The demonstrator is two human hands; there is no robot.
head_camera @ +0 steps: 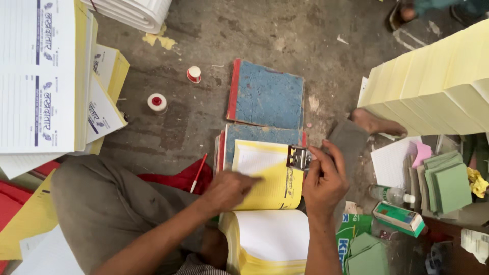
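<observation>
Stapler (298,157) in right hand (324,183) grip, left hand (229,189) pressing yellow pad (272,178) (floor-level)

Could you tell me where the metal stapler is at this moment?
In the head view the metal stapler sits just right of centre, at the right edge of the yellow pad, held by the right hand.

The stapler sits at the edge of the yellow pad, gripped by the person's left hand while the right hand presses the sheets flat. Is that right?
Not quite: the head view shows the hands swapped. The right hand grips the stapler at the edge of the yellow pad, while the left hand presses the sheets flat.
</observation>
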